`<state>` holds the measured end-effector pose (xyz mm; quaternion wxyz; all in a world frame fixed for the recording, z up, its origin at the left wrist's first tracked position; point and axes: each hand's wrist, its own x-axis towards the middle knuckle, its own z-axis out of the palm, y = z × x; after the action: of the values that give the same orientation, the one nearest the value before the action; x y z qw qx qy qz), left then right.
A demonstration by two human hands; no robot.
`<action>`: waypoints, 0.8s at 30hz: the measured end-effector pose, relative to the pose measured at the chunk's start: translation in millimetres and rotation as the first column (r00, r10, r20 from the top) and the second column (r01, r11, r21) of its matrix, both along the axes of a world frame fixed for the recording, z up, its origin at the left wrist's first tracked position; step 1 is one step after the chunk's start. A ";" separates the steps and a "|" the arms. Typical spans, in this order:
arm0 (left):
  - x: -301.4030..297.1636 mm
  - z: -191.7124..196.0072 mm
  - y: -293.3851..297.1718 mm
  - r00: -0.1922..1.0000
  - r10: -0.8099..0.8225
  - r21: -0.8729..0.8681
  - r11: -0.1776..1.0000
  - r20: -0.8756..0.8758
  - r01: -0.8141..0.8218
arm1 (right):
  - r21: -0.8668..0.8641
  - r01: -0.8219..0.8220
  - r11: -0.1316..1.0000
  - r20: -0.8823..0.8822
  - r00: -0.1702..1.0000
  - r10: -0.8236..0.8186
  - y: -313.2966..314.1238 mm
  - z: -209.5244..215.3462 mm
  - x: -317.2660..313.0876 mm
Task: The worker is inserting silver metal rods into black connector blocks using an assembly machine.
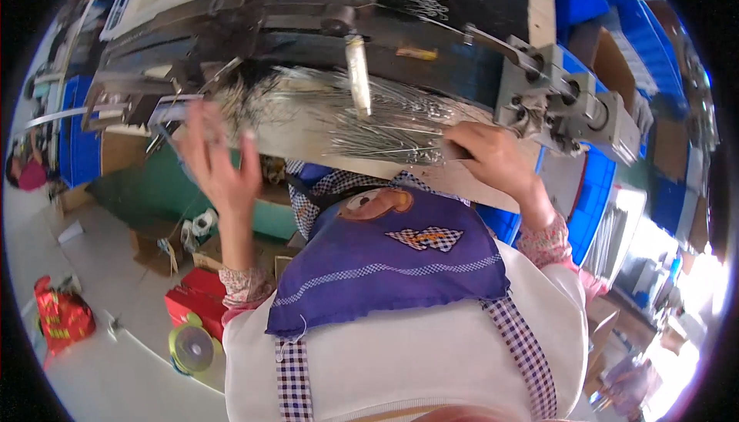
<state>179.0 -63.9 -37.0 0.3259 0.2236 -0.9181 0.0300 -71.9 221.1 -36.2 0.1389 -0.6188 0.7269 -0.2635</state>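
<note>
Machine: long dark metal machine with flat bars (pixel 308 21) runs across the top of the view, sloping down to the right.
Bracket: grey metal block assembly with round holes (pixel 566 102) sits at the machine's right end, just above the right hand.
Bench: pale wooden work board (pixel 308 141) lies under the machine, its near edge toward the person.
Apron: purple cloth apron with checked trim (pixel 385 264) covers the person's front, below the board.
Wires: heap of thin silvery metal wires (pixel 369 114) is spread over the board, between the two hands.
Left hand: left hand (pixel 219 164) is raised at the heap's left end, fingers spread apart, blurred; whether it holds any wire, cannot tell.
Right hand: right hand (pixel 489 156) rests on the board's right part, fingers curled together over the wire ends.
Floor items: red box (pixel 192 303) and round yellow-green tape reel (pixel 192 347) lie on the pale floor at lower left.
</note>
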 end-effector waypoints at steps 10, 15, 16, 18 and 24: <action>199.7 -44.3 -113.8 0.556 0.778 0.254 0.497 0.292 -0.830 | -0.348 0.554 0.756 0.607 0.748 -0.268 37.7 41.0 -26.6; 88.4 -38.3 -36.6 0.691 0.704 0.294 0.634 0.162 -0.715 | -0.425 0.546 0.722 0.688 0.713 -0.135 47.0 55.3 -30.6; 69.2 -43.2 -29.1 0.747 0.652 -0.037 0.756 0.127 -0.654 | -0.384 0.610 0.693 0.668 0.702 -0.248 40.8 59.5 -26.2; 9.8 5.4 9.6 0.984 0.116 0.336 0.940 -0.135 -0.065 | -0.372 0.563 0.738 0.568 0.767 -0.299 17.9 71.4 -16.8; -70.4 78.1 80.0 0.750 -0.547 0.887 0.032 -0.370 0.461 | -0.447 0.095 0.889 0.220 0.976 0.006 -76.9 124.7 24.5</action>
<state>108.6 16.1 41.1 0.0773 0.0324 -0.7670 -0.6361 -47.4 144.2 88.5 0.0618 -0.5849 0.6397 -0.4948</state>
